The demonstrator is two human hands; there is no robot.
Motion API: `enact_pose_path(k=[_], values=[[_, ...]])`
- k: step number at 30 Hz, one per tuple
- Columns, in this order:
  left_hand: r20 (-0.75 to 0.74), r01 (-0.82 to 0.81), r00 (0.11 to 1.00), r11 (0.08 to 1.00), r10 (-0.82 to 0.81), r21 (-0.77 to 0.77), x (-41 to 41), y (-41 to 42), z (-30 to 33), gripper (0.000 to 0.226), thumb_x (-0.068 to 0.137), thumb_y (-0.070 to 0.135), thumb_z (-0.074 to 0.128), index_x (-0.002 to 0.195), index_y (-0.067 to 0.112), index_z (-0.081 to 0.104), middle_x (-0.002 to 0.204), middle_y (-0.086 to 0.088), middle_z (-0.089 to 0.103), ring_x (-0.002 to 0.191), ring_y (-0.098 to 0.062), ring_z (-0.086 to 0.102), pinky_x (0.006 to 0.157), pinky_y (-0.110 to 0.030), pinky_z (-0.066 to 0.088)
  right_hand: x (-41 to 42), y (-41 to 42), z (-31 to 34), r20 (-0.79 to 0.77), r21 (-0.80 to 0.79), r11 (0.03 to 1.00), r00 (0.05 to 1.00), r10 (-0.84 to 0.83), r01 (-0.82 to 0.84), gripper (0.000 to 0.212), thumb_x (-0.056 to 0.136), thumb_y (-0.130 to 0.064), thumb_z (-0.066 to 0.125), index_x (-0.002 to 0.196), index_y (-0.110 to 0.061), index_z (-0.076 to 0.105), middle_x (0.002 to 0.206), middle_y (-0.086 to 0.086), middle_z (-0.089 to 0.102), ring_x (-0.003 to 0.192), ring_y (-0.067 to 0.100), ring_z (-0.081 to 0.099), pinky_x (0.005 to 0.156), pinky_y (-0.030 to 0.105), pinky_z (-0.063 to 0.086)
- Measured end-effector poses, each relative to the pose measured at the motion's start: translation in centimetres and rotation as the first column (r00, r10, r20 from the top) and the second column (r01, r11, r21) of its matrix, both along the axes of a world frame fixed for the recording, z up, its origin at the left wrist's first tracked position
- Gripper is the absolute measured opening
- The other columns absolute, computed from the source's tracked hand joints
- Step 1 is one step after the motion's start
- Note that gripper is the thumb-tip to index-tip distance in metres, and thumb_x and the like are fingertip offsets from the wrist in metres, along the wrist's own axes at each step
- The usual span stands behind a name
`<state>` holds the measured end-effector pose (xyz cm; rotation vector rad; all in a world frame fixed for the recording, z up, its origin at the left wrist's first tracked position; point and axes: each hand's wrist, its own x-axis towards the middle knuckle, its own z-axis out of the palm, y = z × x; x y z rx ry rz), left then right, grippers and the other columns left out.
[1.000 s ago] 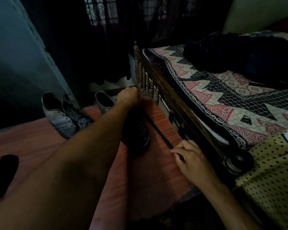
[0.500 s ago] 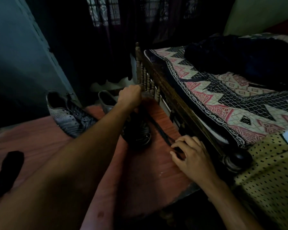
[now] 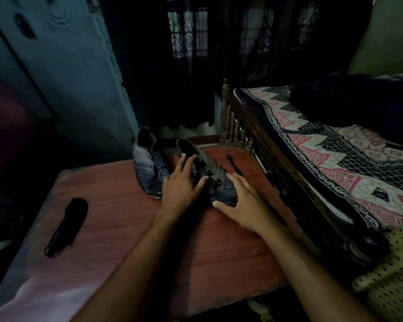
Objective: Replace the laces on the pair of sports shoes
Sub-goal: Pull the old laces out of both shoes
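Observation:
Two dark sports shoes lie on a reddish wooden table (image 3: 126,228). The left shoe (image 3: 149,168) has a striped grey side and lies untouched. My left hand (image 3: 180,184) rests with straight fingers on the laced top of the right shoe (image 3: 209,168). My right hand (image 3: 244,201) lies spread over that shoe's toe and the table beside it. A loose black lace (image 3: 234,165) lies on the table to the right of the shoe. A bundle of black laces (image 3: 66,225) lies at the table's left.
A wooden bed frame (image 3: 265,159) with a patterned quilt (image 3: 335,159) runs along the table's right edge. A dark cloth heap (image 3: 358,101) lies on the bed. A blue-grey cabinet (image 3: 68,89) stands behind the table at left. The room is dim.
My left hand let go of the lace it held high and came down onto the right shoe. My right hand left the lace and moved to the shoe's toe. The lace now lies loose.

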<state>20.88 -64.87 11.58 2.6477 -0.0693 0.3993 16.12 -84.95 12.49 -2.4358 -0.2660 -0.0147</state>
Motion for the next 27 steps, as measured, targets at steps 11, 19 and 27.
enact_pose_path(k=[11, 19, 27], values=[[-0.083, -0.212, 0.969, 0.953, 0.234, 0.216, -5.8, 8.8, -1.8, 0.057, 0.101, 0.055, 0.041, 0.155, 0.045, 0.027, 0.165, 0.001, 0.029, 0.153, -0.029, 0.022, 0.116, -0.053, 0.034, -0.6, 6.0, -2.1, 0.041, -0.155, 0.979, 0.991, -0.128, 0.133, 0.088, 0.083, -0.076, 0.055, 0.154, -0.032, 0.028, 0.16, 0.003, 0.018, 0.142, 0.028, 0.028, 0.115, 0.044, 0.029], [-0.019, -0.245, 0.962, 0.896, 0.271, 0.37, -11.6, 9.5, -1.2, 0.051, 0.1, 0.056, 0.042, 0.15, 0.051, 0.035, 0.129, 0.002, 0.054, 0.11, -0.028, 0.046, 0.082, -0.038, 0.044, -2.9, 11.1, -2.7, 0.145, -0.252, 0.957, 0.983, -0.113, 0.147, 0.089, 0.074, -0.085, 0.048, 0.145, -0.033, 0.033, 0.145, 0.005, 0.032, 0.128, 0.028, 0.039, 0.108, 0.044, 0.033], [-0.023, -0.239, 0.964, 0.902, 0.264, 0.359, -12.1, 9.9, -0.7, 0.051, 0.095, 0.063, 0.042, 0.145, 0.051, 0.041, 0.124, 0.001, 0.055, 0.109, -0.027, 0.049, 0.08, -0.038, 0.046, -2.8, 13.7, -2.2, 0.158, -0.304, 0.942, 0.983, -0.094, 0.14, 0.089, 0.073, -0.087, 0.043, 0.143, -0.033, 0.035, 0.145, 0.002, 0.035, 0.129, 0.027, 0.039, 0.104, 0.046, 0.032]])
